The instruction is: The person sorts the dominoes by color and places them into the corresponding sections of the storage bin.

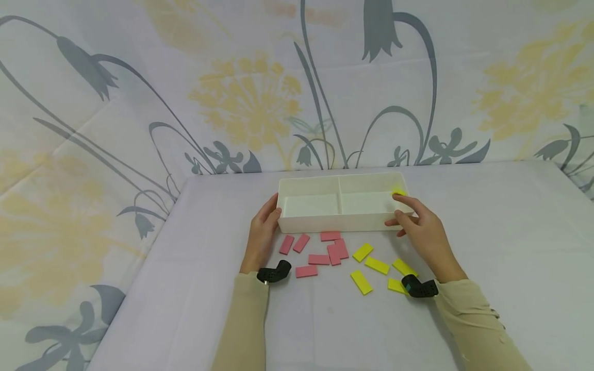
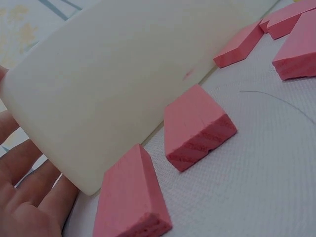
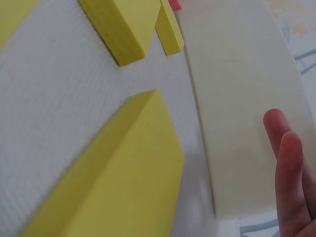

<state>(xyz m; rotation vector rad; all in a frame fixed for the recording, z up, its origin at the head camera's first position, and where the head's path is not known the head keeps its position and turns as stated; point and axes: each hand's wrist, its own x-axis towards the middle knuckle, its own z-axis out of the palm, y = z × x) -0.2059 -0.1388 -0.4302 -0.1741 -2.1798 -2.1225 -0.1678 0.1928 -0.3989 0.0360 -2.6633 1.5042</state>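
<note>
A white two-compartment box [image 1: 308, 224] lies lengthwise across the table. My left hand [image 1: 263, 230] holds its left end, with fingers along the end wall and the thumb at the front corner; the left wrist view shows the fingers [image 2: 29, 170] beside that end. Over the box's right end is my right hand [image 1: 424, 232], index finger reaching past the rim and thumb apart from it. Just beyond that fingertip shows a yellow block [image 1: 398, 192], partly hidden by the finger. Two fingers [image 3: 291, 163] of this hand overlap the box's outer wall in the right wrist view.
Several pink blocks [image 1: 318, 259] lie flat before the box's left half. In front of the right half are several yellow blocks [image 1: 361, 282], one partly under my right wrist's black camera [image 1: 419, 287]. A floral cloth [image 1: 260, 113] hangs behind the table.
</note>
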